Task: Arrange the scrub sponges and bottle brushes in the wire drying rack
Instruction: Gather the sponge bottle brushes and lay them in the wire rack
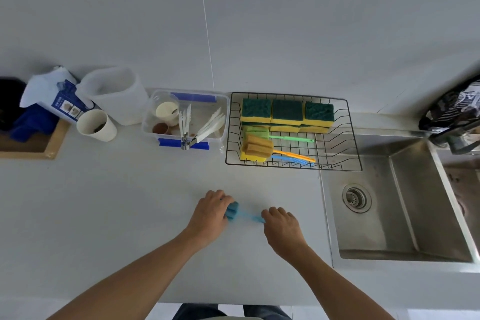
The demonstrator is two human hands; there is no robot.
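Note:
Over the near part of the counter I hold a blue bottle brush (241,213) with both hands. My left hand (210,212) is closed around its blue sponge head, and my right hand (281,225) grips the handle end. The black wire drying rack (335,135) stands farther back, right of centre. Green-and-yellow scrub sponges (287,113) are stacked along its back. In front of them lie a green brush (259,132), an orange-handled brush (258,148) and another blue handle (293,160).
A steel sink (405,205) lies to the right of the rack. Left of the rack is a clear plastic box (185,119) with tongs and cups, then a white jug (117,93), a paper cup (94,125) and blue cloth packaging (52,99).

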